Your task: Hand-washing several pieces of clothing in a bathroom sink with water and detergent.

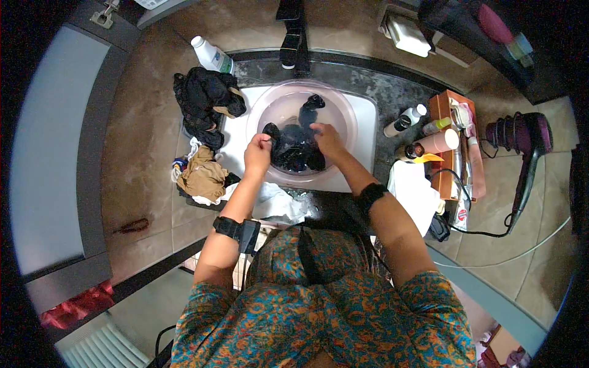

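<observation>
A translucent pinkish plastic basin [352, 133] with water in it stands in a white sink [368, 152]. Wet black cloth [297, 147] lies in the water, part of it rising towards the basin's far side. At the basin's left, my left hand [257, 155] pinches an edge of this cloth between thumb and fingers. My right hand [329, 141] is over the right half of the basin, its fingers curled at the black cloth; the fingertips are partly hidden.
Left of the sink lie a heap of black clothes [202, 101], a tan cloth [202, 175] and a white bottle [211, 55]. A black faucet [290, 46] overhangs the back. On the right are bottles [405, 120], an orange box [439, 103], white cloth [412, 193] and a hair dryer [529, 152].
</observation>
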The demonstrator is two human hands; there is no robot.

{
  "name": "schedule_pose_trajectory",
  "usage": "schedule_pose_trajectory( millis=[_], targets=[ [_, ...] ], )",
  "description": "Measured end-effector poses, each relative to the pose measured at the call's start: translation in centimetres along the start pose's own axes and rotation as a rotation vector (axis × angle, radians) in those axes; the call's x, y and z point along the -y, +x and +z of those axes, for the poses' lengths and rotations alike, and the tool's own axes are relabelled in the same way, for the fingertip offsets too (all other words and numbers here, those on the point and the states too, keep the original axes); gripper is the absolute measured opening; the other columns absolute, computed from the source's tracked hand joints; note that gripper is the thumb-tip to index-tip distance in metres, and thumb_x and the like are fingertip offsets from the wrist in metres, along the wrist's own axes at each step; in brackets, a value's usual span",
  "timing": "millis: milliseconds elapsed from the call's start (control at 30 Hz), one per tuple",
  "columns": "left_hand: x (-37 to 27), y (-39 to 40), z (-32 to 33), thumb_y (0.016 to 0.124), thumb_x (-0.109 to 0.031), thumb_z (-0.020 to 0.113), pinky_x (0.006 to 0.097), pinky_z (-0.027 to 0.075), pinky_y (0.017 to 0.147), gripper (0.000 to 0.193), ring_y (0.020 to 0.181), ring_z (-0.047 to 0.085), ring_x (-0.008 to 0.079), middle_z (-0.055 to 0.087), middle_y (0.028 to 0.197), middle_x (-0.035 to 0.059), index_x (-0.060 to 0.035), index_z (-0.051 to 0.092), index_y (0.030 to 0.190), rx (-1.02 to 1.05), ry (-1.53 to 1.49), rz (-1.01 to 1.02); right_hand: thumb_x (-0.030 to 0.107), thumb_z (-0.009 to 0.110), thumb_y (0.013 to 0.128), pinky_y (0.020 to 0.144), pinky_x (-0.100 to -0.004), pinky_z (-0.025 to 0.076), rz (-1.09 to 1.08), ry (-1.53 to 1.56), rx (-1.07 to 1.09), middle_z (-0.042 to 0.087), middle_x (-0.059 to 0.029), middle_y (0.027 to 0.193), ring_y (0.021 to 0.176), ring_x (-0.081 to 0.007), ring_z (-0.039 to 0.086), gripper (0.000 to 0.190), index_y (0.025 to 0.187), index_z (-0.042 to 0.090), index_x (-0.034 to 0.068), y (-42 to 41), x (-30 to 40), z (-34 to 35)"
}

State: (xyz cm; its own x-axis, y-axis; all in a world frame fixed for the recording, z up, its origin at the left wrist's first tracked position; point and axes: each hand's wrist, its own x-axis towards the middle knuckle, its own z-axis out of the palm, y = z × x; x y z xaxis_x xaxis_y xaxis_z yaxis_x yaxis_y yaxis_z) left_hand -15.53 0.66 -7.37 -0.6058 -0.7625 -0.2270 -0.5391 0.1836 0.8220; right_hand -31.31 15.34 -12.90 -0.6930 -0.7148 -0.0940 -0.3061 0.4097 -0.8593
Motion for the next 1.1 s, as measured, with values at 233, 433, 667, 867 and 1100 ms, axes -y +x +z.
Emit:
schedule_pose_trajectory(
  millis=[233,433,667,867,1100],
  targets=[
    [0.8,-1.5,1.1,0.075,-0.012,0.064,0.0310,0.045,0.078,0.021,0.078,0.058,0.0263,0.061,0.088,0.0139,-0.0039,0.062,0.095,0.009,0.103,0.315,0.006,0.050,0.075,0.093,-0.0425,0.037,-0.135,-0.479,0.104,0.055,-0.0233,0.108,0.103,-0.0359,0.050,0.035,0.109,0.059,0.006,2.6,-1.7,1.7],
    [-0.5,-2.2,1.8,0.082,-0.008,0.056,0.0214,0.042,0.067,0.015,0.072,0.054,0.0087,0.060,0.079,0.0003,-0.0014,0.061,0.095,0.288,-0.365,-0.045,0.010,0.055,0.079,0.087,-0.0338,0.041,-0.076,0.145,0.157,0.060,-0.0144,0.099,0.096,-0.0239,0.054,0.029,0.106,0.059,0.002,3.1,-4.4,1.8],
    [-0.8,-1.0,1.5,0.085,-0.018,0.057,0.0230,0.043,0.072,0.020,0.082,0.056,0.0100,0.061,0.091,0.0011,-0.0055,0.059,0.100,0.368,-0.575,-0.297,0.015,0.057,0.084,0.081,-0.0300,0.041,0.254,0.946,0.179,0.055,-0.0011,0.102,0.091,-0.0131,0.052,0.031,0.114,0.053,0.009,1.8,1.8,-2.7],
    [-4.2,-0.6,2.6,0.083,-0.016,0.058,0.0183,0.038,0.070,0.016,0.078,0.051,0.0054,0.058,0.086,-0.0041,-0.0092,0.059,0.097,0.428,-0.772,-0.222,0.020,0.059,0.082,0.076,-0.0285,0.038,0.160,1.049,0.347,0.054,-0.0001,0.109,0.096,-0.0153,0.049,0.035,0.116,0.054,0.014,0.7,7.0,-5.1],
    [-4.6,0.5,1.6,0.082,-0.013,0.059,0.0183,0.038,0.060,0.007,0.067,0.048,0.0046,0.052,0.075,-0.0078,-0.0172,0.053,0.083,0.352,-0.977,-0.278,0.023,0.059,0.082,0.088,-0.0332,0.038,0.146,0.990,0.425,0.049,-0.0027,0.117,0.102,-0.0174,0.049,0.041,0.120,0.049,0.012,-1.2,8.2,-4.7]
  ],
)
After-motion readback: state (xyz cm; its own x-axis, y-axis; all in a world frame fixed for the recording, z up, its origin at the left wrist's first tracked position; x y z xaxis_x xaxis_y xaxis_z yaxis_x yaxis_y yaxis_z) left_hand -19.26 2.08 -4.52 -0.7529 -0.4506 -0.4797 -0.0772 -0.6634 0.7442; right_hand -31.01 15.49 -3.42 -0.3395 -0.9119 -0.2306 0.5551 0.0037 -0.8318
